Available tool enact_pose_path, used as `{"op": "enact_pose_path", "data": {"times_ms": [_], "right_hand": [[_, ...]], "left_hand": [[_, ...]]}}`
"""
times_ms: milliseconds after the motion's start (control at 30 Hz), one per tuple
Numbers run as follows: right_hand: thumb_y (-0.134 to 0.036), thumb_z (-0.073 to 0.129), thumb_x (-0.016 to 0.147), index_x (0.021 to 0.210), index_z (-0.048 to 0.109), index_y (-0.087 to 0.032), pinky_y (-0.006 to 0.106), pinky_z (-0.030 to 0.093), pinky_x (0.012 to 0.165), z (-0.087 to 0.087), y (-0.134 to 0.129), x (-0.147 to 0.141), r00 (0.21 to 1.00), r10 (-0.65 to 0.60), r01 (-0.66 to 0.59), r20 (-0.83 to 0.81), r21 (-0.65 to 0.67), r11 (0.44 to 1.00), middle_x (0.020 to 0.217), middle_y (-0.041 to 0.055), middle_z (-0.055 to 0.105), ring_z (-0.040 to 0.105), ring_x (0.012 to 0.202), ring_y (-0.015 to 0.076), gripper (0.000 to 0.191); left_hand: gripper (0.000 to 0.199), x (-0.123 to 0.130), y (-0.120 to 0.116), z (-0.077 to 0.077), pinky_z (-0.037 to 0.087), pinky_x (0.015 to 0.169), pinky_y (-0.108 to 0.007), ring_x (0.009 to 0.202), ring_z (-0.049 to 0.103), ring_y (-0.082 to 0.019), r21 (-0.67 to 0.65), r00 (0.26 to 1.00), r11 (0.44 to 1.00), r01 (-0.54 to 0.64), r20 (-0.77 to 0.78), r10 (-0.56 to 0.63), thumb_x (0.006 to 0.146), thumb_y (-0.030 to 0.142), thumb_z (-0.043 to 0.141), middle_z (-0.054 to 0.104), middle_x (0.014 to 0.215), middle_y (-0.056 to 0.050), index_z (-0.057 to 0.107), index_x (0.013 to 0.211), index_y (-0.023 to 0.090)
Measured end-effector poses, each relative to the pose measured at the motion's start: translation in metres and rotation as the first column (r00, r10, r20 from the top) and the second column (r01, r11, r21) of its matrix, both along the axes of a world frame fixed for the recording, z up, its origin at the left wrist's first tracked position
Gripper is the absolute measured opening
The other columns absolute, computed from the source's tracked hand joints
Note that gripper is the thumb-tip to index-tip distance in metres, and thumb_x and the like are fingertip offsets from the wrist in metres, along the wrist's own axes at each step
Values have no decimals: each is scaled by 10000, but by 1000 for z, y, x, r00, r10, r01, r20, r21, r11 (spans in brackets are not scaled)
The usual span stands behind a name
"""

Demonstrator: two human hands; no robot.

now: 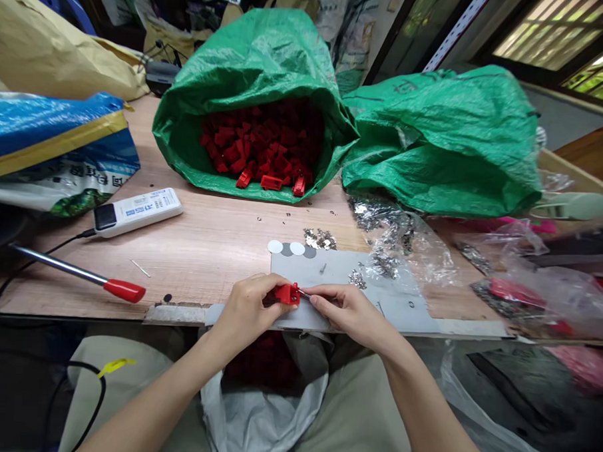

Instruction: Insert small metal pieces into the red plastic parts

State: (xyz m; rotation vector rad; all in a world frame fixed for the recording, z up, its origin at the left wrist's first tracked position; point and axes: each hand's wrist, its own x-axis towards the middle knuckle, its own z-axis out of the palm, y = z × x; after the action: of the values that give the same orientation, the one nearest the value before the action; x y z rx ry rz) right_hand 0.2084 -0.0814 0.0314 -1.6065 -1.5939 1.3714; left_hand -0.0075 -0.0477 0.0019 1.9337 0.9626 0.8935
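Note:
My left hand (251,304) pinches a small red plastic housing (287,293) between thumb and fingers, just above the grey mat (339,267) at the table's front edge. From the right, my right hand (345,308) grips a thin metal piece (304,293), whose tip meets the open side of the housing. Its exact kind is too small to make out. Small metal parts (358,279) lie in a pile on the mat beyond my right hand, and more flat metal pieces (321,239) are heaped at the mat's far edge.
A green sack (259,57) opens toward me, full of red housings (272,145). Another green sack (445,145) stands right of it, behind a clear bag (415,237) of metal parts. Left are a white device (138,212) and a red-handled lever (123,290). A white sack (258,417) hangs between my legs.

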Motion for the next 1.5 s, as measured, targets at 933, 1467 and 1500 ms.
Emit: {"op": "enact_pose_path", "data": {"times_ms": [933,1467,1500], "right_hand": [[-325,549,912,1019,789,-186,267,482,661,8,-1,-5,972,35,-62,233,111,992,947,56,783,678,791,217,298],[-244,542,869,908,781,-170,261,430,649,20,4,-14,948,72,-116,311,128,985,875,61,762,648,768,202,253],[-269,549,872,896,774,-163,255,419,620,17,4,-12,966,71,-99,250,103,990,841,56,747,625,724,185,249]], "left_hand": [[151,-1,1,1,477,732,-263,809,641,-166,34,999,998,44,-25,-43,819,140,694,707,877,-10,679,955,204],[146,1,2,0,441,733,-259,799,611,-158,63,996,995,82,-49,-79,804,99,688,683,858,-1,649,907,195],[144,0,2,-1,442,735,-258,800,612,-156,53,996,995,79,-45,-76,807,105,690,685,862,0,654,913,196]]}}
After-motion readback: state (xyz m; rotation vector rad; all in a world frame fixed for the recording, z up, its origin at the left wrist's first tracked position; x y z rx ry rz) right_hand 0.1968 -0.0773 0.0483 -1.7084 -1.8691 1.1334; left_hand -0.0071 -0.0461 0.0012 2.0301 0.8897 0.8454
